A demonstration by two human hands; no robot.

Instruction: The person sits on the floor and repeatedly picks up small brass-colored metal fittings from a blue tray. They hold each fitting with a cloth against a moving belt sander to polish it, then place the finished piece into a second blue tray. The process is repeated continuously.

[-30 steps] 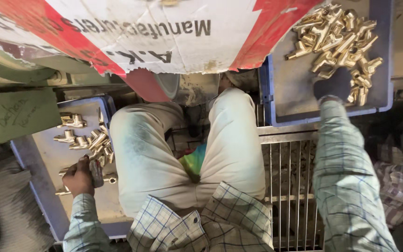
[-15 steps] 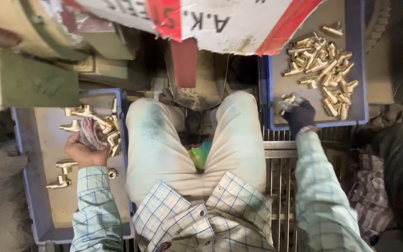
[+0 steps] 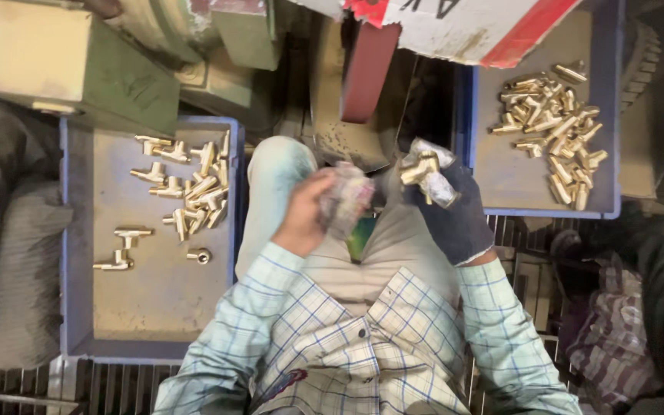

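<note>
My left hand [image 3: 310, 211] is raised over my lap and closed around a crumpled greyish cloth [image 3: 345, 198]. My right hand [image 3: 447, 204], in a dark glove with wrapped fingertips, grips a brass fitting [image 3: 418, 170] just to the right of the cloth. The two hands are close together above my knees. A blue tray [image 3: 78, 253] on my left holds several brass fittings [image 3: 190, 192]. Another blue tray [image 3: 501, 184] on my right holds a pile of brass fittings [image 3: 551, 138].
A green machine body [image 3: 78, 69] stands at the upper left. A red belt guard [image 3: 366, 73] and a white and red board [image 3: 463, 27] hang ahead of my knees. A metal grate [image 3: 532, 269] lies underneath; cloth bundles lie at both sides.
Both hands have left the trays and come together over my lap. The right hand now carries a brass fitting, the left a cloth.
</note>
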